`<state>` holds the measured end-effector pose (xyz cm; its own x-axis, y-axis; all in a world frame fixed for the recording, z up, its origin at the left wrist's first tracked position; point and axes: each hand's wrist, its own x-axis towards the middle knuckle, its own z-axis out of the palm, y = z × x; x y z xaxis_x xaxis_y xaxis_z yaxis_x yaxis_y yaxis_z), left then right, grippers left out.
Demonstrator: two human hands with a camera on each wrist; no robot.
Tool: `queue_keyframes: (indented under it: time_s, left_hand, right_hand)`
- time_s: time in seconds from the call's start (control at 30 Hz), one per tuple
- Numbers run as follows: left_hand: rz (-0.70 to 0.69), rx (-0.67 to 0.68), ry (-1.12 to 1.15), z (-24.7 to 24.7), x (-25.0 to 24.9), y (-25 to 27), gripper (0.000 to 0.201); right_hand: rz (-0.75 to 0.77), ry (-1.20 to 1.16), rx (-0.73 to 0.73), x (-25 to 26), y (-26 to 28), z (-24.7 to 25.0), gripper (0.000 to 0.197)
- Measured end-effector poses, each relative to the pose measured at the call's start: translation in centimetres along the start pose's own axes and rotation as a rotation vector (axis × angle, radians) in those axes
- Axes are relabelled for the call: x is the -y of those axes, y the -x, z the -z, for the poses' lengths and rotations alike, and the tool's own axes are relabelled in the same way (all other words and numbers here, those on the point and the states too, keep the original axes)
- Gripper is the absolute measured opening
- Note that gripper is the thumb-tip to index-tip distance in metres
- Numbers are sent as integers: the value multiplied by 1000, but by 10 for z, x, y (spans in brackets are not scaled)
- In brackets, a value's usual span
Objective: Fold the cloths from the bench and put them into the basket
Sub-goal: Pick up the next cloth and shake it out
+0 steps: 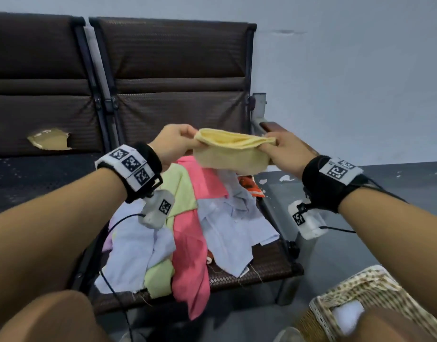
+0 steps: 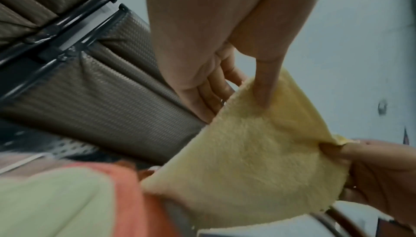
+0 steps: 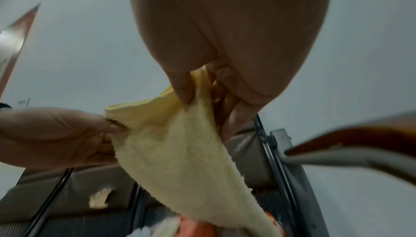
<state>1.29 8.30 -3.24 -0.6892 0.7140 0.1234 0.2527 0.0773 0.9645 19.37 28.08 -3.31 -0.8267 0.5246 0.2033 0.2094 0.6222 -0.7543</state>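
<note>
A: Where does the yellow cloth [image 1: 233,153] lie from the fingers?

B: Strung between them. The left hand [image 1: 172,144] pinches one top corner, thumb over the edge and fingers curled behind; the right hand [image 1: 285,150] pinches the other the same way. The doubled upper edge runs straight from one pinch to the other, so the long axis lies hand to hand, and the rest sags below the fingertips

A: Held in the air, then?

B: Yes, hanging above the pile of cloths [image 1: 188,230] on the bench [image 1: 269,267], apart from it as far as the head view shows

A: And the basket [image 1: 355,297]?

B: Low and back toward the person, under the right forearm, so the right hand is the nearer one. I judge the next fold brings one pinch across to the other along that axis

A: Arm pose?

B: Both forearms reach forward, wrists about level, knuckles up, hands apart by the cloth's width

A: Any risk?

B: The two layers gape a little at the top edge; a loose pinch could let one slip
</note>
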Motion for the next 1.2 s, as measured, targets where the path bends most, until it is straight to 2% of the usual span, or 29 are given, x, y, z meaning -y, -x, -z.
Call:
queue_keyframes:
  time_s: [0.1,0.2,0.3,0.37,0.47,0.6,0.67,0.73,0.8,0.97,1.03,1.1,1.17,1.2]
  left_hand:
    - [192,146,-80,-5,52,32,24]
    - [383,381,-202,-7,91,58,11]
    - [544,656,-232,-9,111,72,25]
    - [591,732,-232,-12,116,71,30]
    - [557,657,-254,-20,122,58,26]
    - [434,261,-254,-36,142,30,8]
    - [353,93,-282,-43,156,15,11]
    - [283,-21,-342,-49,166,2,15]
    - [249,-98,-391,-54,172,-8,16]
    - [220,-261,-421,-62,179,-16,18]
    - [193,-323,-390,-58,179,-10,16]
    - [108,-306,-383,-53,175,-1,13]
    - [45,-102,-332,-48,170,13,9]
    - [31,45,-320,-45,169,22,11]
  right_hand:
    - [-103,29,235,-30,32,-31,23]
    - [-281,-61,535,-56,62,-60,18]
    - [-495,-197,746,-75,83,-81,18]
    - [-560,-246,796,-83,88,-86,15]
    - [-607,-302,705,-94,80,-88,18]
    - [-566,-367,392,-109,59,-93,11]
    - [-524,-395,219,-119,47,-99,10]
    - [-487,-389,107,-126,34,-105,10]
    - [-455,-297,49,-135,24,-112,9]
    - [-468,-104,-11,-149,8,-123,33]
    - [-390,41,-29,-143,11,-121,38]
    - [-218,176,-25,-131,22,-119,25]
    - [-67,193,113,-118,38,-120,7]
    - [-26,199,221,-113,46,-122,7]
